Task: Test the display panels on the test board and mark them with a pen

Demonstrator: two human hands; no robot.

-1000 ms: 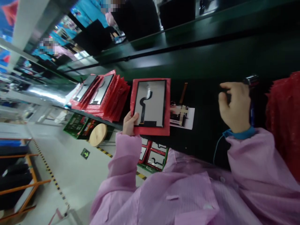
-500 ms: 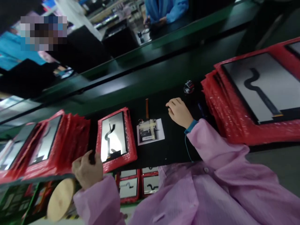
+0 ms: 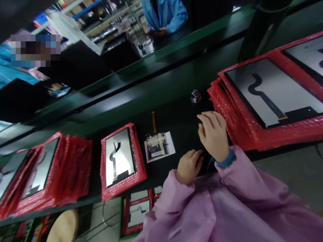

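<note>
My right hand [image 3: 214, 135] hovers over the black mat, fingers loosely stretched and holding nothing. It is beside the right stack of red bubble-wrap sleeves [image 3: 242, 122], with a display panel [image 3: 275, 90] on top. A blue band [image 3: 225, 159] circles that wrist. Below and left of it, my left hand [image 3: 189, 167] is near the mat's front edge, fingers slightly bent and apart, with nothing visible in it. Left of both hands lies a small circuit board [image 3: 155, 147] on white paper [image 3: 170, 143], an orange flex strip [image 3: 153, 121] above it. Further left, another display panel [image 3: 120, 156] rests on a red sleeve [image 3: 140, 161].
More red sleeves [image 3: 75, 168] with panels are stacked at the left. A shiny round object [image 3: 195, 96] sits toward the back. Beneath the bench are a wooden stool [image 3: 64, 226] and a green-edged tray [image 3: 122, 218] of panels. Across the bench, a person in blue [image 3: 165, 16] sits.
My left hand has moved right, from beside the single panel to near my right hand. My right hand has shifted right and nearer to me. The view has turned slightly right.
</note>
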